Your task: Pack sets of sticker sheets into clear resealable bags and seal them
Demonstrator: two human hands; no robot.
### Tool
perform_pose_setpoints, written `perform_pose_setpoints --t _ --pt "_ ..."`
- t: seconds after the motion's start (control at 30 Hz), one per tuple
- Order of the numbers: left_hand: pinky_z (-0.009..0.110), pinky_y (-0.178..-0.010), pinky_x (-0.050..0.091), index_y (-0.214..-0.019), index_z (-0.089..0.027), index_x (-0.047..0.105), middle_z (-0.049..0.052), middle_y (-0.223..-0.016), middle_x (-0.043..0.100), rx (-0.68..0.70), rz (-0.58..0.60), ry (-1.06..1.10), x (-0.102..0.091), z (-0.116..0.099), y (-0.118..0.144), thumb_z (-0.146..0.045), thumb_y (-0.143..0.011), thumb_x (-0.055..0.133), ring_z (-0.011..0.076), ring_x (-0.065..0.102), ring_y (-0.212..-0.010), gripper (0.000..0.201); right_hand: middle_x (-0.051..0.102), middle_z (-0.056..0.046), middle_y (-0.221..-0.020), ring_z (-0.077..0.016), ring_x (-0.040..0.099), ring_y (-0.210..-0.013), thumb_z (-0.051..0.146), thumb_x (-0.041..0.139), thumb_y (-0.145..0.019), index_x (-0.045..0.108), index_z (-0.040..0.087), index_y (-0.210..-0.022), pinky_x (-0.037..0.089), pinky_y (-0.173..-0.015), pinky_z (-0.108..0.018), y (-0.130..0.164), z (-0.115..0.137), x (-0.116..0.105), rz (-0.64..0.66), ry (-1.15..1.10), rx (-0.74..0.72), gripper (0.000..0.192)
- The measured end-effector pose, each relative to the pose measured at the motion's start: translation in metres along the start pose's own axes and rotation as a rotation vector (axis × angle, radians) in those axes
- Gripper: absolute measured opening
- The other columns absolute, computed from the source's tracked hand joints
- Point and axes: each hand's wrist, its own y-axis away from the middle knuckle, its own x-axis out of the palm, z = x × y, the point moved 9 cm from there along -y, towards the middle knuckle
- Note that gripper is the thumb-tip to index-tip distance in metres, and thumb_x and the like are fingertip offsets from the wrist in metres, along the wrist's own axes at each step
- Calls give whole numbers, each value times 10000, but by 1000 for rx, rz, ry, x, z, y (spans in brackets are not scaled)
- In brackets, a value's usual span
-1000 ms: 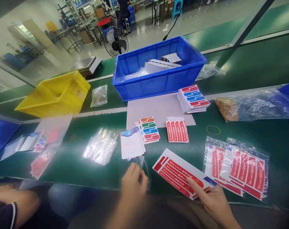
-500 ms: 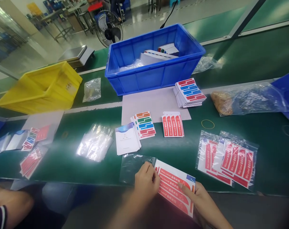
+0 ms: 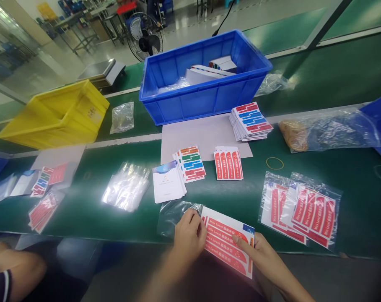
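At the table's near edge, my right hand (image 3: 264, 255) holds a stack of red-and-white label sheets (image 3: 223, 243), its thumb on top and fingers underneath. A blue-cornered paper peeks out at the stack's upper right. My left hand (image 3: 189, 235) has its fingers pinched on the mouth of a clear zip bag (image 3: 169, 218), which lies toward the left. The stack's left end meets the bag mouth; how far it is inside is hidden by my left hand. Beyond them lie white booklets (image 3: 168, 184), multicoloured label sheets (image 3: 192, 163) and more red label sheets (image 3: 228, 164).
Filled bags (image 3: 314, 214) lie at right, near a rubber band (image 3: 274, 163). A pile of clear bags (image 3: 125, 188) is at left. Behind stand a blue bin (image 3: 206, 94), a yellow bin (image 3: 61, 113) and a banded label stack (image 3: 251, 121). Another person's arm (image 3: 23, 268) shows at lower left.
The label stack and my right hand have shifted slightly left and up, closer to the bag. My left hand has also moved a little left, still pinching the bag mouth.
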Motion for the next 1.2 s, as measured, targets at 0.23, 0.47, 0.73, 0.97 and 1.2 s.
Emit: perform_pose_setpoints --t 0.23,0.47,0.73,0.97,1.2 --pt "265 -677 457 -790 -155 496 63 -848 540 90 50 14 5 -8 -4 -76 -820 457 144 507 -763 94 707 -85 -808 -224 653 -719 561 681 -753 705 98 -913 506 -658 -300 -3 3 0 10 39 -15 491" --pt "276 -666 451 -771 -156 483 62 -833 536 30 66 -8 5 -1 -5 -85 -843 437 148 489 -757 110 704 -83 -838 -233 653 -739 530 660 -788 678 103 -968 498 -690 -319 -5 -1 4 62 35 -10 463" --pt "280 -686 459 -798 -152 492 61 -836 551 66 51 14 8 -5 -2 -69 -839 457 149 502 -765 100 667 -48 -701 -207 626 -661 520 676 -772 679 107 -918 485 -652 -295 -4 3 10 79 37 -6 438" --pt "288 -686 479 -832 -157 486 68 -863 568 115 70 29 7 -14 -1 -71 -851 454 159 534 -783 93 678 -74 -887 -215 607 -792 486 579 -861 650 116 -1043 495 -727 -304 -9 19 15 5 249 -160 418" --pt "243 -634 474 -798 -171 455 49 -801 550 38 69 3 -5 -15 0 -91 -877 437 135 543 -714 114 677 -95 -857 -212 614 -717 562 468 -897 633 103 -948 493 -636 -284 -8 29 3 -229 275 -183 490"
